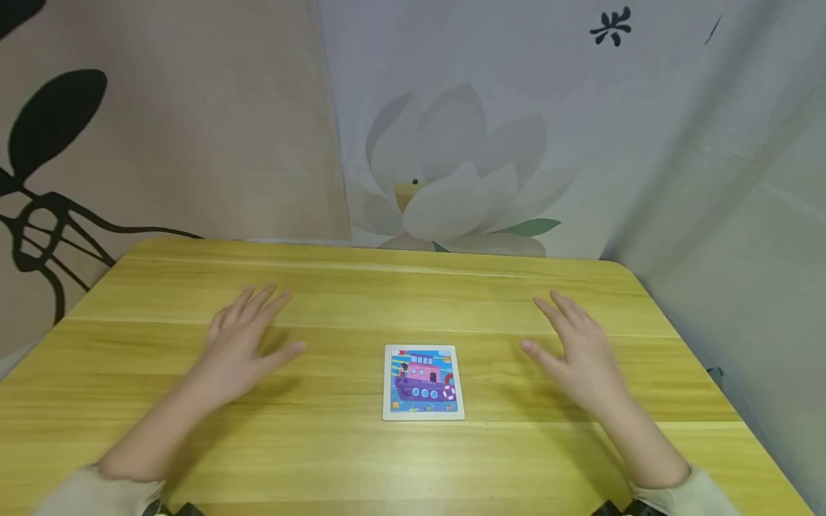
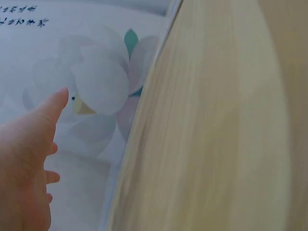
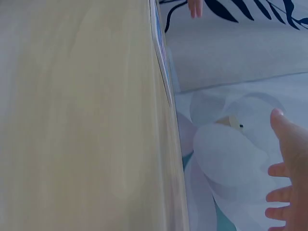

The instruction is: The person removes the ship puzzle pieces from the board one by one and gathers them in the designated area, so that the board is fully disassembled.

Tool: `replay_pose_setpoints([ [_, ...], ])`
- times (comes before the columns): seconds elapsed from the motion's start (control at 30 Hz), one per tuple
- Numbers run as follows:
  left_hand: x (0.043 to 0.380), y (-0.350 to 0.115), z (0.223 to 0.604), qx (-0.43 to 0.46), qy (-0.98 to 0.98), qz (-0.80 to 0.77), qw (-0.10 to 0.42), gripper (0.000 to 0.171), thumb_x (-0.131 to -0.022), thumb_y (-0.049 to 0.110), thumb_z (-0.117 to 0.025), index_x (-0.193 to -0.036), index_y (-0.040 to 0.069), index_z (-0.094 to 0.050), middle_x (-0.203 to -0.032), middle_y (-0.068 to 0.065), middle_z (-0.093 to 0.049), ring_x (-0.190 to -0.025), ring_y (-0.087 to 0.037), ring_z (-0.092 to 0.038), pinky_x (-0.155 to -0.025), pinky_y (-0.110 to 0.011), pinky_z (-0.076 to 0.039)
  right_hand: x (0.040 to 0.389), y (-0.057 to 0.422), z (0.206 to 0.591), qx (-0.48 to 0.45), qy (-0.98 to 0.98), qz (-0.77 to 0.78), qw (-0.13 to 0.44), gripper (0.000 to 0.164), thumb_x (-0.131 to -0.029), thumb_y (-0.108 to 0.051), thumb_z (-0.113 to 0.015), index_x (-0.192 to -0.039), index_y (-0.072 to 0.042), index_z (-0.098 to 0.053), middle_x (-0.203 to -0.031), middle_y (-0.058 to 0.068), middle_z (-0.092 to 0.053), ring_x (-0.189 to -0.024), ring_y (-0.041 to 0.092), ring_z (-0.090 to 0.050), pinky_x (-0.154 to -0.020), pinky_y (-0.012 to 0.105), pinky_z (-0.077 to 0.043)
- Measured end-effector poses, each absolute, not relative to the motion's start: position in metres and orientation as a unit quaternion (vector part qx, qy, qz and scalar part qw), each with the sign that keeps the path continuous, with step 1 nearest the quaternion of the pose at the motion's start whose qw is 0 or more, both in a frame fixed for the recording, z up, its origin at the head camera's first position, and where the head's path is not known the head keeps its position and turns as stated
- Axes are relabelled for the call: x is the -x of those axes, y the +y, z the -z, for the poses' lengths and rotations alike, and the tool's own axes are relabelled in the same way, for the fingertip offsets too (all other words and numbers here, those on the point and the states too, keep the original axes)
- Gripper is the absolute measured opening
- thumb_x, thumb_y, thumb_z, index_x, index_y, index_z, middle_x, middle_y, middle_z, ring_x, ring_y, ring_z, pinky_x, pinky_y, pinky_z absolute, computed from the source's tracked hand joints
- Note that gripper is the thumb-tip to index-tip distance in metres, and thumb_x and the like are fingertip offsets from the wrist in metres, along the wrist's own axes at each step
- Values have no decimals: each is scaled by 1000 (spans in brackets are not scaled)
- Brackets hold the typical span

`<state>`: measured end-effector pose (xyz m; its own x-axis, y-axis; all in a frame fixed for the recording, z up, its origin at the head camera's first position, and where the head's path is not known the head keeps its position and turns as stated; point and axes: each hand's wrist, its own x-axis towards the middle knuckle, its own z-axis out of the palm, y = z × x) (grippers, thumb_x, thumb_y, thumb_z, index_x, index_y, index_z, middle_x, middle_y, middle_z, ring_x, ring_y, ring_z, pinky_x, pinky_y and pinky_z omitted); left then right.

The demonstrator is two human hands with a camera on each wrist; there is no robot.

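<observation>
Boat picture board (image 1: 423, 383) lies flat on wooden table (image 1: 419, 462), between left hand (image 1: 241, 351) and right hand (image 1: 578, 360), apart from both. Fingers on both spread and extended, hands seemingly just above table. Flower-print cloth (image 1: 452, 172) hangs beyond both hands.

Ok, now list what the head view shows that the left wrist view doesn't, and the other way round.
Only the head view: the square, white-bordered board picturing a purple-and-pink boat, the bare right hand, and the black printed leafy plant.

Only the left wrist view: two short rows of small dark printed characters, upper left.

Both: the bare left hand, the yellow wood-grained table, and the large pale printed flower.
</observation>
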<state>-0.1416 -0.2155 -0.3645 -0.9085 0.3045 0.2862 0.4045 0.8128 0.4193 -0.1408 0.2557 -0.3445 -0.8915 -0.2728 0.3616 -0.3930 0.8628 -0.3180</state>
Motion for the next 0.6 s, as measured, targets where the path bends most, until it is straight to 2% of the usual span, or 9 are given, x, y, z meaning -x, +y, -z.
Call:
replay_pose_setpoints([
  [0.4,145,-187,379,191,-930,298,97,78,-86,47,-67,-148,10,-35,-151,-19,-28,-137,-45,-18,-102,-68,-9,139,226,355,-207,-924,-287,144,65,-84,-34,-75,-139,-10,-49,-147,13,-39,-133,38,-32,-98,65,-28],
  [0.6,145,-174,386,188,-921,329,92,77,-82,42,-75,-143,8,-41,-145,-18,-37,-134,-40,-27,-102,-65,-15,139,214,361,-225,-915,-312,126,66,-81,-30,-78,-137,-9,-51,-145,12,-41,-132,35,-35,-99,62,-32],
])
